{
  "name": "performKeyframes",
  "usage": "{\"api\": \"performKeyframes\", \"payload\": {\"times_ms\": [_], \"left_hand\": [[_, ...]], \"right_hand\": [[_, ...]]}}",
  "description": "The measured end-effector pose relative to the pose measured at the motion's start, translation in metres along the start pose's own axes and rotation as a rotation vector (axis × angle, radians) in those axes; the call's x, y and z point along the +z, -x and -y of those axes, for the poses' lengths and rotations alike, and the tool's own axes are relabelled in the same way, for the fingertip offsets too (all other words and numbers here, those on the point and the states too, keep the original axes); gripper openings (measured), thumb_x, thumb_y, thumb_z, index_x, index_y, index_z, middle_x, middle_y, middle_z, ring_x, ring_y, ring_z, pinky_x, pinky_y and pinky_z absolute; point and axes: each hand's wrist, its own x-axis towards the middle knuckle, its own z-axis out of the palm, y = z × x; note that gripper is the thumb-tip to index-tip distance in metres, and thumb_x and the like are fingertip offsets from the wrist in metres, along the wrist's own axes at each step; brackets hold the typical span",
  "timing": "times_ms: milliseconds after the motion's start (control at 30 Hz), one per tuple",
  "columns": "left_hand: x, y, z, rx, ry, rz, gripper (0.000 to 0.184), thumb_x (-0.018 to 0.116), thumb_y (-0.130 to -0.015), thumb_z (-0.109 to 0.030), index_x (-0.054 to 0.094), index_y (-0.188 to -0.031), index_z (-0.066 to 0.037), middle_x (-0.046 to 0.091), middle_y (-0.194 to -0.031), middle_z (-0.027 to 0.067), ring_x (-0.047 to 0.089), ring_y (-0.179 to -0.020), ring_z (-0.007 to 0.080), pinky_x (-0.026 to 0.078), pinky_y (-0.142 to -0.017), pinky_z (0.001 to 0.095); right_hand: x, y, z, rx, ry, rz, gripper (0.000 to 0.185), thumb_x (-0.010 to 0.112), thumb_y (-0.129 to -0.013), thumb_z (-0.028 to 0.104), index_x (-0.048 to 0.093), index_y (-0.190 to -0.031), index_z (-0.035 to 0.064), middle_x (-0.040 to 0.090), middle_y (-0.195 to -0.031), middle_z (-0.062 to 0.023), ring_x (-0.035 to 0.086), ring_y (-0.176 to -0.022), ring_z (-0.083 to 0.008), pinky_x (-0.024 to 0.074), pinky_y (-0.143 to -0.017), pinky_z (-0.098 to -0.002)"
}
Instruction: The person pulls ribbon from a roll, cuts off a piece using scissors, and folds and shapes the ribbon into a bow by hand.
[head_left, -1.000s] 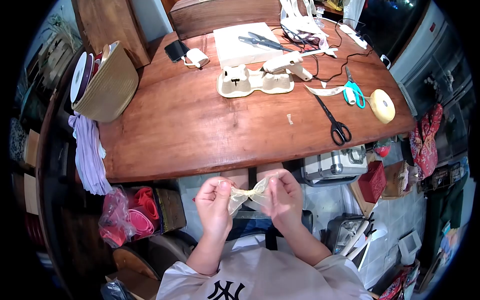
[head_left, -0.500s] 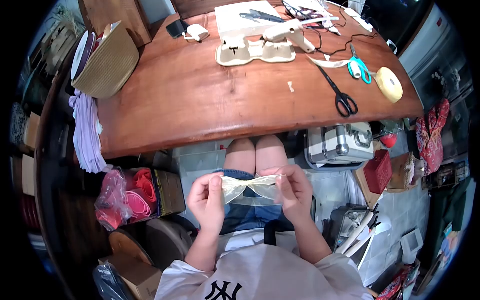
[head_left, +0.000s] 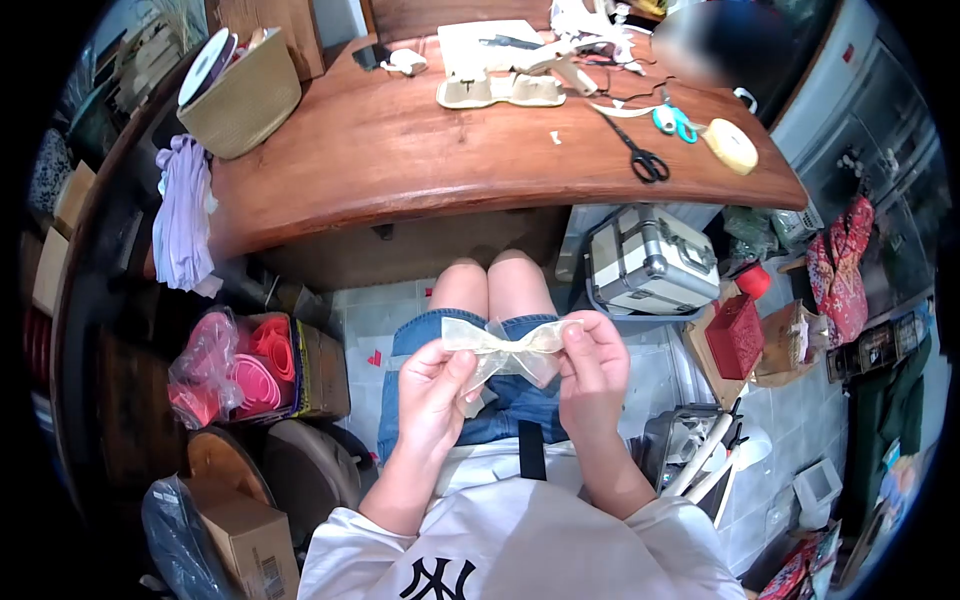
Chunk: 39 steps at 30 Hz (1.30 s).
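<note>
A sheer cream ribbon bow (head_left: pixel 512 347) is stretched between my two hands above my lap, its loops spread to both sides and its tails hanging below the knot. My left hand (head_left: pixel 436 385) pinches the bow's left side between thumb and fingers. On the other side, my right hand (head_left: pixel 592 365) pinches the right loop near its edge. Both hands are in front of the wooden table (head_left: pixel 370 165), lower than its near edge.
On the table are black scissors (head_left: pixel 642 160), teal scissors (head_left: pixel 675 123), a cream ribbon roll (head_left: pixel 731 146), a pulp tray (head_left: pixel 500 91), a glue gun (head_left: pixel 562 62) and a woven basket (head_left: pixel 240 97). A silver case (head_left: pixel 655 262) stands below the right side.
The view has tipped down, so the table sits higher and more of the floor shows. The bow has turned in my hands, and its loops and tails now look more spread.
</note>
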Motion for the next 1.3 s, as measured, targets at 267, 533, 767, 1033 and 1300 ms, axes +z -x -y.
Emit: {"api": "performKeyframes", "payload": {"times_ms": [267,533,767,1033,1300], "left_hand": [[0.008,0.012,-0.025,0.181,0.070,-0.029,0.007,0.054,-0.084,-0.008,0.053,-0.083,-0.001,0.059,-0.073,0.0069,0.051,-0.053,0.0086,0.041,-0.045,0.0197],[0.001,0.016,-0.017,0.065,0.078,-0.030,0.008,0.054,-0.084,-0.007,0.054,-0.082,0.000,0.061,-0.072,0.0101,0.055,-0.052,0.0107,0.044,-0.044,0.0207],[0.002,0.017,-0.009,0.061,0.032,0.128,0.011,0.059,-0.079,-0.003,0.057,-0.088,0.004,0.063,-0.083,0.0127,0.061,-0.063,0.0147,0.049,-0.051,0.0232],[0.004,0.018,-0.001,0.159,-0.064,0.003,0.013,0.045,-0.083,-0.007,0.050,-0.076,0.004,0.056,-0.072,0.0128,0.056,-0.052,0.0166,0.048,-0.046,0.0275],[0.007,0.013,0.001,0.371,-0.415,-0.034,0.003,0.051,-0.084,0.000,0.051,-0.086,0.002,0.056,-0.074,0.0057,0.054,-0.055,0.0074,0.046,-0.048,0.0201]], "right_hand": [[0.011,0.017,0.019,0.019,-0.144,0.236,0.026,0.050,-0.086,0.013,0.045,-0.106,-0.0033,0.059,-0.088,-0.0116,0.059,-0.080,-0.0163,0.0475,-0.072,-0.0270],[0.002,0.024,0.003,-0.135,0.103,0.255,0.036,0.049,-0.084,-0.001,0.039,-0.119,-0.0030,0.058,-0.099,-0.0108,0.056,-0.090,-0.0120,0.0432,-0.079,-0.0229],[0.003,0.023,0.009,-0.125,0.104,0.143,0.028,0.047,-0.086,0.001,0.045,-0.114,-0.0020,0.060,-0.087,-0.0070,0.056,-0.077,-0.0080,0.0444,-0.067,-0.0191],[0.013,0.028,-0.008,-0.204,0.168,0.011,0.015,0.049,-0.088,0.013,0.053,-0.095,0.0008,0.055,-0.075,-0.0008,0.048,-0.062,-0.0026,0.0384,-0.056,-0.0160],[0.010,0.027,-0.013,-0.228,0.190,-0.023,0.011,0.050,-0.086,0.007,0.055,-0.092,0.0003,0.055,-0.075,0.0005,0.047,-0.062,-0.0016,0.0368,-0.055,-0.0152]]}}
